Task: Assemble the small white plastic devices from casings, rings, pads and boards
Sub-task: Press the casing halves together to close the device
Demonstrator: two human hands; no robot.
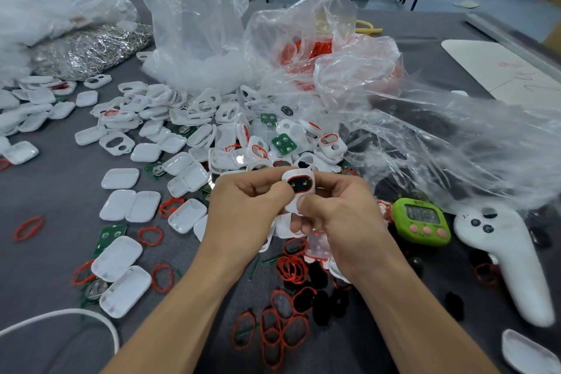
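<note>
I pinch a white casing point(300, 172) between my left hand point(243, 209) and right hand point(343, 222), just above the grey table point(45, 197). Both thumbs are on its front, where a red ring point(299, 177) frames a black pad point(299, 185). Loose rings point(291, 267) lie under my wrists.

A green timer point(420, 217) is sitting just right of the fingers point(268, 190), a white controller point(510, 264) lying farther right. Clear bags point(194, 24) are heaping well beyond them — a white cable point(60, 312) is curving below-left.
</note>
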